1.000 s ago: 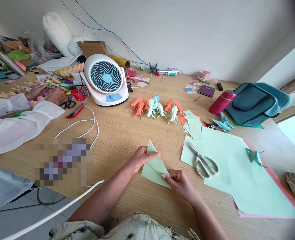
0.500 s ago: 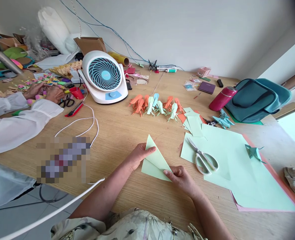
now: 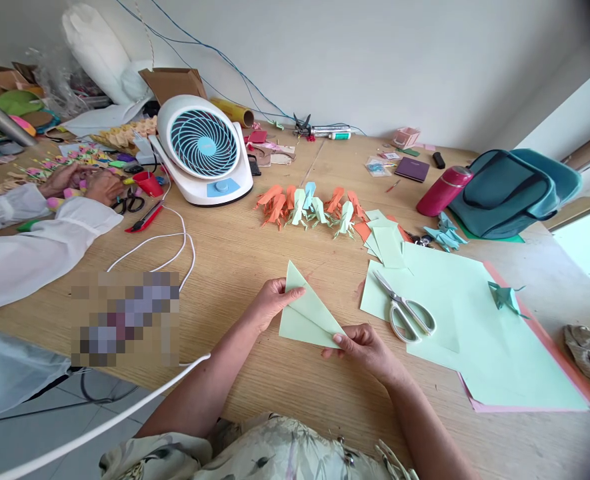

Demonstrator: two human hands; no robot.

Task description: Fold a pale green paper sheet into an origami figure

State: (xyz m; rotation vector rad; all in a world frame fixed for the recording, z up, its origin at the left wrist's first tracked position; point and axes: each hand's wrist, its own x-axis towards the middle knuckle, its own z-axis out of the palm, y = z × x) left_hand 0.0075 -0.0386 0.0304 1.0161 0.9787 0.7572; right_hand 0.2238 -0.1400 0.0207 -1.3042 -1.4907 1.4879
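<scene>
A pale green paper, folded into a triangle, lies on the wooden table in front of me. My left hand pinches its upper left edge near the top point. The fingers of my right hand are closed on its lower right corner. White-handled scissors rest on large pale green sheets just right of my right hand. A row of orange and green folded paper figures stands beyond the triangle.
A white desk fan with a white cable stands at the back left. Another person's white-sleeved arms work at the left among coloured paper bits. A red bottle and teal bag sit at the right.
Both hands and the folded triangle have kept their hold while the view drifted a little; the right fingers slid slightly along the lower right corner.
</scene>
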